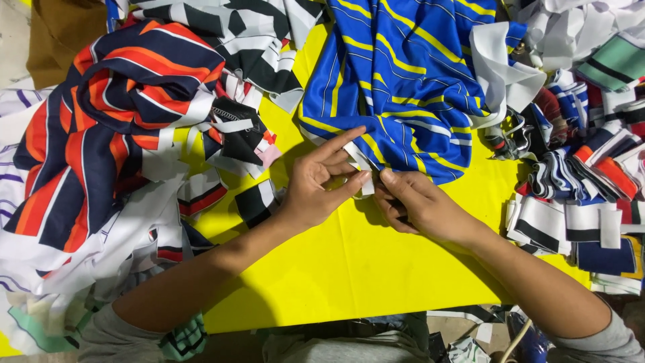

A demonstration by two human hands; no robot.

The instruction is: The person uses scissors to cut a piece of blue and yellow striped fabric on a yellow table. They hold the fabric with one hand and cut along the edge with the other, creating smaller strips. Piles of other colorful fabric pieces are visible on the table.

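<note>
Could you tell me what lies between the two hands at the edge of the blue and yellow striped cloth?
In the head view, a white strip at the blue striped cloth's edge lies between left hand and right hand, pinched by both.

The blue and yellow striped cloth (403, 74) runs off the far edge. The right hand (420, 205) hides its own fingertips and part of the white strip (363, 168) under them. Far left, cloth heaps cover the yellow desk (349, 262); the near right pile (584, 222) is cut off.

A bright yellow tabletop (349, 269) under even light, with brown floor (60, 33) at the upper left.
</note>
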